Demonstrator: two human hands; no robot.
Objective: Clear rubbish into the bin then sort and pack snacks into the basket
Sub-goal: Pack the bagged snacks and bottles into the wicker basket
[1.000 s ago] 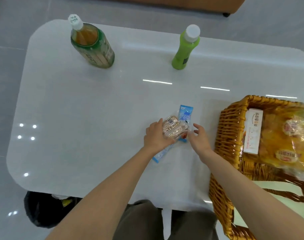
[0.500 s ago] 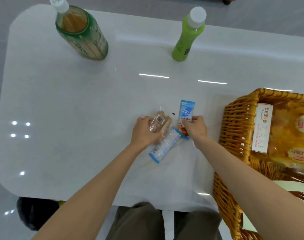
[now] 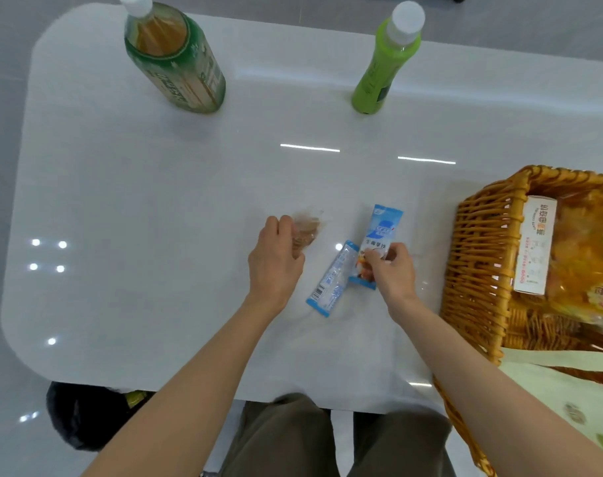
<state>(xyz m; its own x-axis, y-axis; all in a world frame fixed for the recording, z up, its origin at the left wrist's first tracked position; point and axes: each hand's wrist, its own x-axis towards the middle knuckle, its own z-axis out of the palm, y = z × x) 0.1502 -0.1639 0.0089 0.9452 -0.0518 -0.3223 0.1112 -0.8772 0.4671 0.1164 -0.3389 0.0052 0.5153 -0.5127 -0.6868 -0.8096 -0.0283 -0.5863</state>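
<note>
My left hand (image 3: 276,263) grips a brown snack in a clear wrapper (image 3: 307,228), blurred, just above the white table (image 3: 155,218). My right hand (image 3: 393,270) pinches the lower part of a blue and white snack packet (image 3: 382,232) lying on the table. A second, narrower blue packet (image 3: 332,282) lies between my hands, touching the first. The wicker basket (image 3: 479,270) stands at the right and holds a white box (image 3: 535,246) and yellow bagged snacks (image 3: 589,256).
A large tea bottle (image 3: 176,60) stands at the back left and a slim green bottle (image 3: 382,70) at the back middle. A black bin (image 3: 83,418) sits on the floor below the table's near left edge. A pale printed bag (image 3: 568,383) lies across the basket's near end.
My left hand has carried the clear-wrapped snack off the blue packets to the left. My right hand moved onto the wide blue packet and pinched it.
</note>
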